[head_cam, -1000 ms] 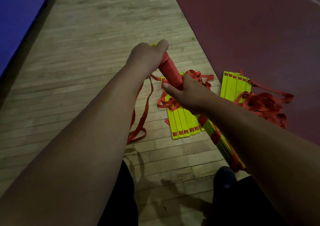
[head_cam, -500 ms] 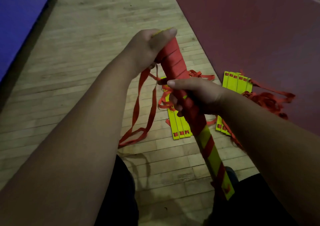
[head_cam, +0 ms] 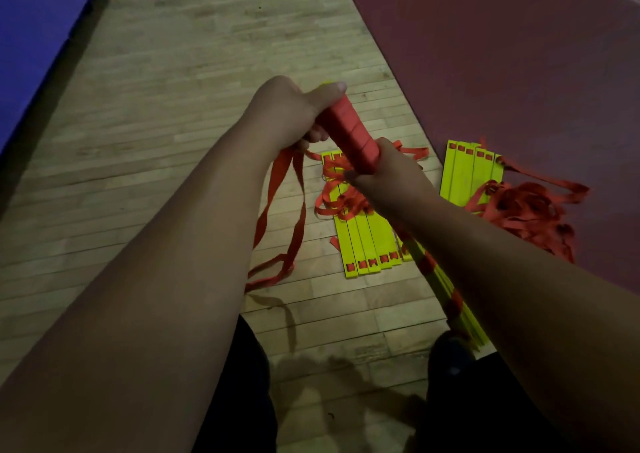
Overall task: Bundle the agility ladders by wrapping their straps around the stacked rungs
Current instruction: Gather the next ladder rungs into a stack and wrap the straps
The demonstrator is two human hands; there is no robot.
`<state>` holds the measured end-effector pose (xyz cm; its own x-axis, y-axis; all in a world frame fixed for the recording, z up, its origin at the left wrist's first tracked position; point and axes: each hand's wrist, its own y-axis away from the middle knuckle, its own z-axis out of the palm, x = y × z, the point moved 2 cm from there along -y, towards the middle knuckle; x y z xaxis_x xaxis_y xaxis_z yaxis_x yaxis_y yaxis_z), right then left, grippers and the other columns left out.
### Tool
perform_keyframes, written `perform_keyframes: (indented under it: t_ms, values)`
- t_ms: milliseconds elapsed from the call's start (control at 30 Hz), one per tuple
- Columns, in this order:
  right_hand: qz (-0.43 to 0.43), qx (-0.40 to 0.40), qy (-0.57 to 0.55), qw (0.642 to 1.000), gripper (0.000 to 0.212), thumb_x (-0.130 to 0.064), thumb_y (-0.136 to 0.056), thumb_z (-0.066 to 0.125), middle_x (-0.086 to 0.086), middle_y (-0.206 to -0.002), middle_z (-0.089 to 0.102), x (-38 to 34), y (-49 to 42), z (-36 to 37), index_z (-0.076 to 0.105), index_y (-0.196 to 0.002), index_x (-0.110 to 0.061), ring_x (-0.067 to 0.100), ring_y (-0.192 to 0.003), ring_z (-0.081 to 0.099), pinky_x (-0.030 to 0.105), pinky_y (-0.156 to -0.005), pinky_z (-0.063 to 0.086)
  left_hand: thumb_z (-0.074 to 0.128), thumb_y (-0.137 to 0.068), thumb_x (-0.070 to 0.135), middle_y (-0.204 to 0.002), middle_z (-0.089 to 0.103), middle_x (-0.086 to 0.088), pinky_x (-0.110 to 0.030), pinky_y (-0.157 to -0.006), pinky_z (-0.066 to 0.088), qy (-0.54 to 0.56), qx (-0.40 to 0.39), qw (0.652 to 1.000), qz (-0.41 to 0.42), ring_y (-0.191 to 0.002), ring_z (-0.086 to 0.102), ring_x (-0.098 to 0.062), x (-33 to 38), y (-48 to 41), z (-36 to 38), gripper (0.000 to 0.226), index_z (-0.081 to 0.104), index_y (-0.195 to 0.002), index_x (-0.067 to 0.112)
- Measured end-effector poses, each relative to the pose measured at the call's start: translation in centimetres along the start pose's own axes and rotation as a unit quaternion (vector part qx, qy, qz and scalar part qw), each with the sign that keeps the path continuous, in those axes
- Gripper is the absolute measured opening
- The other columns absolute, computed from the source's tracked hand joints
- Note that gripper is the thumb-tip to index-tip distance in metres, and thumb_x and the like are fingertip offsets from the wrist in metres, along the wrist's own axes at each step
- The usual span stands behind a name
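Observation:
I hold a stack of yellow ladder rungs [head_cam: 450,289] tilted in front of me, its upper part covered in tight turns of red strap [head_cam: 349,130]. My left hand [head_cam: 291,113] grips the top end, thumb laid along it. My right hand [head_cam: 391,175] grips the stack just below the wrapped part. A loose loop of red strap [head_cam: 280,230] hangs from under my left hand down to the floor. The middle of the stack is hidden by my right forearm.
Two more rung stacks lie on the floor: one on the wood [head_cam: 367,241] under a strap tangle, one on the red mat's edge [head_cam: 471,175] beside a heap of red strap [head_cam: 526,210]. A blue mat [head_cam: 31,36] borders the left. My shoe [head_cam: 450,352] is below.
The stack has tilted back from the more upright position of half a second ago, its lower end swinging right behind my forearm. My right hand has turned over and grips higher, at the wrap's lower edge.

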<state>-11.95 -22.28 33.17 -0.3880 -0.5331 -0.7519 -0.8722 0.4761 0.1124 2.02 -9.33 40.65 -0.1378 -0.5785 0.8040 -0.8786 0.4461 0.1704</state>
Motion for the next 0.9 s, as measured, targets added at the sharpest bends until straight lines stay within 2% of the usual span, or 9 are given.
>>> perform_keyframes:
  t_ms: [200,333,400,500,533,633,767,833,900]
  values:
    - [-0.026,0.057,0.159,0.985,0.051,-0.029,-0.096,0.072,0.015,-0.122,0.055,0.5,0.2,1.4,0.041,-0.135,-0.016,0.036,-0.102,0.063,0.051,-0.086,0.057,0.060,-0.090,0.085,-0.076,0.080,-0.007,-0.025,-0.053,0.058,0.060,-0.032,0.990,-0.125,-0.054,0.072,-0.017,-0.4,1.0,0.9,0.079,0.073,-0.105,0.009]
    - [-0.059,0.036,0.200,0.977,0.056,-0.033,-0.096,0.071,0.015,-0.123,0.051,0.4,0.5,1.8,0.039,-0.138,-0.015,0.037,-0.107,0.058,0.053,-0.092,0.055,0.056,-0.097,0.073,-0.065,0.074,-0.003,-0.023,-0.049,0.053,0.070,-0.005,0.988,-0.134,-0.047,0.062,-0.014,-0.7,0.9,1.3,0.064,0.073,-0.109,0.012]
    - [-0.060,0.002,0.166,0.984,0.058,-0.031,-0.095,0.072,0.012,-0.125,0.052,-0.2,0.1,1.0,0.040,-0.141,-0.017,0.030,-0.104,0.060,0.043,-0.083,0.054,0.056,-0.097,0.066,-0.063,0.071,-0.001,-0.022,-0.048,0.048,0.063,0.014,0.992,-0.112,-0.046,0.057,-0.012,-0.5,0.7,0.7,0.058,0.075,-0.104,0.012]
    - [-0.049,-0.097,0.016,0.994,0.062,-0.031,-0.092,0.082,0.002,-0.113,0.065,-1.5,0.0,-1.3,0.046,-0.142,-0.026,0.018,-0.087,0.069,0.025,-0.066,0.053,0.057,-0.095,0.071,-0.063,0.066,0.001,-0.024,-0.051,0.045,0.057,0.012,0.997,-0.057,-0.048,0.052,-0.012,0.4,0.5,-0.6,0.062,0.077,-0.095,0.012]
    - [-0.033,-0.139,-0.052,0.988,0.057,-0.034,-0.091,0.084,0.000,-0.109,0.069,-1.6,0.1,-1.9,0.052,-0.137,-0.030,0.017,-0.087,0.072,0.025,-0.069,0.056,0.057,-0.095,0.073,-0.062,0.064,0.001,-0.025,-0.050,0.043,0.065,0.005,0.997,-0.040,-0.049,0.050,-0.012,0.6,0.4,-1.1,0.063,0.077,-0.092,0.013]
    - [0.028,-0.239,-0.196,0.951,0.028,-0.049,-0.091,0.080,0.004,-0.100,0.075,-1.1,0.5,-2.8,0.074,-0.109,-0.028,0.026,-0.092,0.073,0.044,-0.086,0.057,0.059,-0.095,0.073,-0.059,0.056,0.002,-0.025,-0.048,0.035,0.130,-0.029,0.991,-0.006,-0.049,0.042,-0.011,0.6,0.5,-2.4,0.057,0.072,-0.082,0.020]
    - [0.088,-0.382,-0.317,0.864,0.047,-0.047,-0.096,0.066,0.016,-0.097,0.072,-0.8,1.6,-2.8,0.070,-0.122,-0.009,0.038,-0.088,0.075,0.050,-0.080,0.062,0.059,-0.097,0.074,-0.061,0.056,0.002,-0.025,-0.048,0.038,0.168,-0.061,0.983,0.037,-0.050,0.044,-0.011,0.3,0.7,-2.9,0.056,0.072,-0.082,0.022]
    - [0.076,-0.385,-0.315,0.864,0.035,-0.044,-0.097,0.065,0.012,-0.085,0.066,-1.1,1.8,-3.0,0.076,-0.120,-0.020,0.031,-0.073,0.069,0.044,-0.072,0.060,0.060,-0.095,0.077,-0.063,0.063,-0.001,-0.026,-0.051,0.044,0.147,-0.046,0.987,0.040,-0.052,0.051,-0.013,0.2,0.6,-2.8,0.060,0.073,-0.085,0.019]
    - [0.070,-0.355,-0.294,0.885,0.019,-0.043,-0.097,0.068,0.009,-0.079,0.060,-1.2,1.6,-2.8,0.080,-0.104,-0.030,0.026,-0.065,0.059,0.039,-0.067,0.055,0.062,-0.091,0.082,-0.067,0.072,-0.004,-0.029,-0.056,0.050,0.121,-0.020,0.992,0.033,-0.056,0.061,-0.016,-0.1,0.5,-2.6,0.067,0.074,-0.088,0.016]
